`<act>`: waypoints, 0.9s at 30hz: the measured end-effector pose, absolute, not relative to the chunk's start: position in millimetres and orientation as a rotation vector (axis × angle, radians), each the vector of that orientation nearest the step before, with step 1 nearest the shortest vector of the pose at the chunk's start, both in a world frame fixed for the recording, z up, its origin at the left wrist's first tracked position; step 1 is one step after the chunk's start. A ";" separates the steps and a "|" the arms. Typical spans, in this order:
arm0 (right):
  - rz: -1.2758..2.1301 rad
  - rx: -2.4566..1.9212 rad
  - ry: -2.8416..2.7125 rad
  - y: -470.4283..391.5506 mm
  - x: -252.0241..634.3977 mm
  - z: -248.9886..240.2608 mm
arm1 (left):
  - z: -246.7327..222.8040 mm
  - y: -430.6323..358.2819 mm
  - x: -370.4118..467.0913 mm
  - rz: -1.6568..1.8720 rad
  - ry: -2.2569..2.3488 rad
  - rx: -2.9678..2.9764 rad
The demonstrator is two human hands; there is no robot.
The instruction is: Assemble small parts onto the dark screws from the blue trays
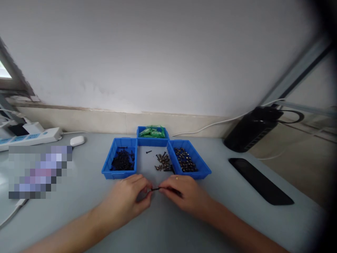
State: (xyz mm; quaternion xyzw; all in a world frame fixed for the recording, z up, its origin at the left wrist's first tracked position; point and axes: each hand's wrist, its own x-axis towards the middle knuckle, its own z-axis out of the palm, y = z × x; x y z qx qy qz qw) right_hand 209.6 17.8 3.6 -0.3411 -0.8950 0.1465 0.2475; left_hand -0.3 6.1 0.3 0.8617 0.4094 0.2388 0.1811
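Because the slim, dark, rod-like piece (155, 189) looks light, stiff and probably metal, a gentle fingertip pinch near each end should suit it, though its narrow shaft could roll or slip. Fingers of the left hand (126, 196) and right hand (185, 191) are closed on its opposite ends, over the grey worktop (86, 165), nearer its front edge than the small metallic parts (163, 161) between two open blue plastic trays (119, 174).

Pixel blocks (39, 172) masking a thing at left, its shape lost. Fingers covering both ends of a thin dark piece (155, 189), probably a screw. Left edge cutting off the power strip (50, 135). Forearms running out below.
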 end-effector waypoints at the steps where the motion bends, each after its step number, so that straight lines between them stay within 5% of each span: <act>1: 0.383 -0.891 -2.432 16.5 208.7 3.0 | -0.2 5.6 0.7 0.628 1.150 2.420; 16: 0.348 -0.677 -2.417 11.6 206.6 6.0 | 2.1 6.1 2.1 0.508 1.014 2.411; 27: 0.565 -1.077 -2.497 14.5 207.7 -0.2 | 2.9 3.5 0.0 0.738 1.000 2.391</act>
